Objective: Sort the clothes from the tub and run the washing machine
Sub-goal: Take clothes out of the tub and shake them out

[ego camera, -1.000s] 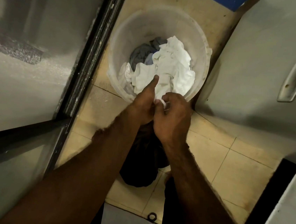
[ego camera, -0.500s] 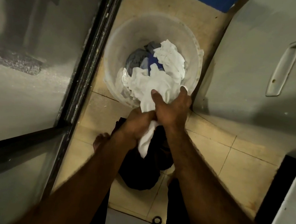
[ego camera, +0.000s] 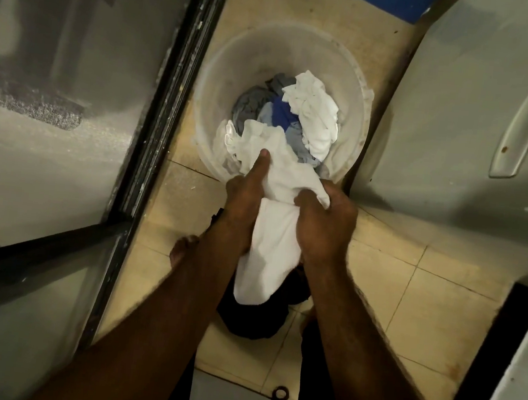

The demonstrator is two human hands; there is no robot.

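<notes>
— Head view, looking straight down: where is the white soft cloth garment (ego camera: 271, 239)?
— Half out of the translucent round plastic tub (ego camera: 220, 74), draped over its near rim and hanging between the forearms. The left hand (ego camera: 243, 197) grips it with the thumb laid along the cloth. The right hand (ego camera: 325, 219) is bunched tight on it just beside, so the hands are close together.
— Awkward to handle?
— I'd judge it light and limp. It may drag the second white piece (ego camera: 317, 117) and the blue and grey clothes (ego camera: 281, 112) along. A fistful mid-length suits it.
— Room to move?
— Narrow. There's a black-framed glass door (ego camera: 169, 92) on the left and a grey metal cabinet (ego camera: 459, 122) on the right. A dark heap of cloth (ego camera: 253, 319) lies on the beige tiled floor (ego camera: 409, 296) by the feet. I'd lift straight up and back.
</notes>
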